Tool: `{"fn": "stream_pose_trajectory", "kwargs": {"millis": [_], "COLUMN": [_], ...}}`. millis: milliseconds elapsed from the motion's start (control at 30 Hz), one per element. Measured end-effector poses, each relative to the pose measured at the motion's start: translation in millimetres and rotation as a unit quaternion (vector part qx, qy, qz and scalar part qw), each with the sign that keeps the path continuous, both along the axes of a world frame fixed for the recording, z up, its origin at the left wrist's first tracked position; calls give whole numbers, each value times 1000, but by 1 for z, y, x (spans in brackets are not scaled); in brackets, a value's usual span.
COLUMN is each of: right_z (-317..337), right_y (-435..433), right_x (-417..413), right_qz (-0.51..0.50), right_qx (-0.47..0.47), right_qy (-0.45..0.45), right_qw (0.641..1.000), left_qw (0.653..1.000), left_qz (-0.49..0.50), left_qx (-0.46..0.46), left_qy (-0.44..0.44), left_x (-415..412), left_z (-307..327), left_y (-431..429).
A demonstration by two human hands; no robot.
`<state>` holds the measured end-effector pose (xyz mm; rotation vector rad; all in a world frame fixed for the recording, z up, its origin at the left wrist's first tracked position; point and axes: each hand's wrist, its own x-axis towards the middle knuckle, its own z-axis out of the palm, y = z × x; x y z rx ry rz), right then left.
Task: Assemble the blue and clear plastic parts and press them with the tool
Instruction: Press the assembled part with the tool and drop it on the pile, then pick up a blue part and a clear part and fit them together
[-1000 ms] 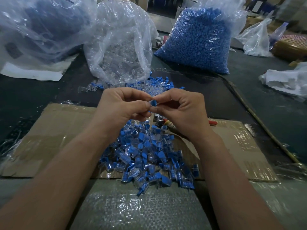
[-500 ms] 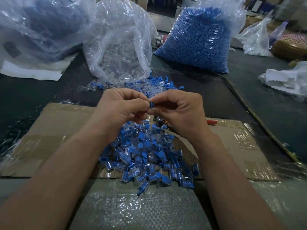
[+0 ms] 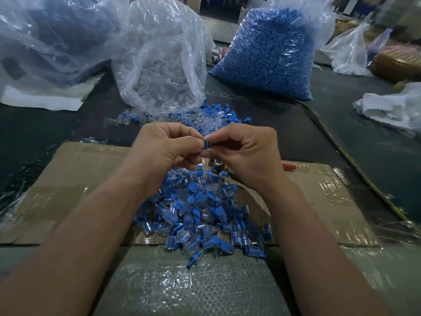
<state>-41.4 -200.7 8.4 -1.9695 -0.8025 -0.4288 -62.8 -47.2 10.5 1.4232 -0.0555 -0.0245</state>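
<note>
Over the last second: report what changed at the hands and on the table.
Little: the left hand and right hand have drawn their fingertips closer, so less of the pinched blue part shows. Grip, pile of assembled parts, bag of blue parts and cardboard unchanged.

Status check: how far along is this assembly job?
Done: a pile of joined blue-and-clear pieces lies on the cardboard. In hand: the left hand and right hand pinch one blue part between them; any clear part there is hidden. Left: pressing with the red-handled tool, partly hidden behind the right hand, then the loose parts, the bag of clear parts and the bag of blue parts, both well filled.
</note>
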Motion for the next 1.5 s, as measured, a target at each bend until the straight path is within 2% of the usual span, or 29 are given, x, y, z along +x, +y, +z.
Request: {"fn": "stream_pose_trajectory", "kwargs": {"millis": [167,300,433,600,667,733,1000,1200,1400,1500], "right_z": [5,12,12,11,9,6,8,8,8,7], "right_y": [-2,-26,-57,-69,-67,-63,-51,-40,-31,-24], "right_x": [-1,9,21,23,22,22,22,18,16,14], "right_qz": [-5,-102,-158,-136,-127,-133,-182,-208,-225,-219], "right_qx": [-28,-76,-192,-298,-359,-398,-367,-416,-305,-275], "right_qy": [39,149,246,357,378,364,304,237,132,108], "right_qw": [999,981,937,875,844,831,860,853,916,930], "left_qw": [1000,1000,1000,999,999,999,999,999,997,996], "left_qz": [-5,9,27,30,32,34,41,53,69,82], "left_qx": [-1,-8,-5,1,1,1,6,7,-6,-5], "left_qy": [-3,-5,-12,-14,-14,-11,1,2,-15,-36], "left_x": [0,3,4,4,4,4,7,7,7,7], "left_z": [-1,-3,-4,-3,-4,-4,-8,-8,-8,-8], "left_y": [0,4,6,6,6,6,6,6,2,1]}}
